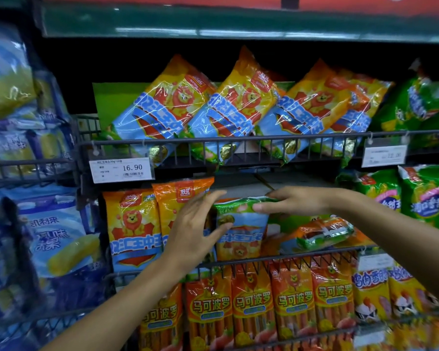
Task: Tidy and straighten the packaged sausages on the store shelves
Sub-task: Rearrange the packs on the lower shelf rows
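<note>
One upside-down glossy plastic sausage pack, orange, blue and green, stands in the middle wire shelf, pinched at its top edge by the right hand while the left hand, fingers spread, presses its side. Left of that hand stand two upright matching packs; above both hands four lean tilted; under the right hand one lies flat.

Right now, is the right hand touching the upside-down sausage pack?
Touching. The head view shows the right hand pinching the top edge of the upside-down sausage pack, thumb in front and fingers curled behind.
</note>
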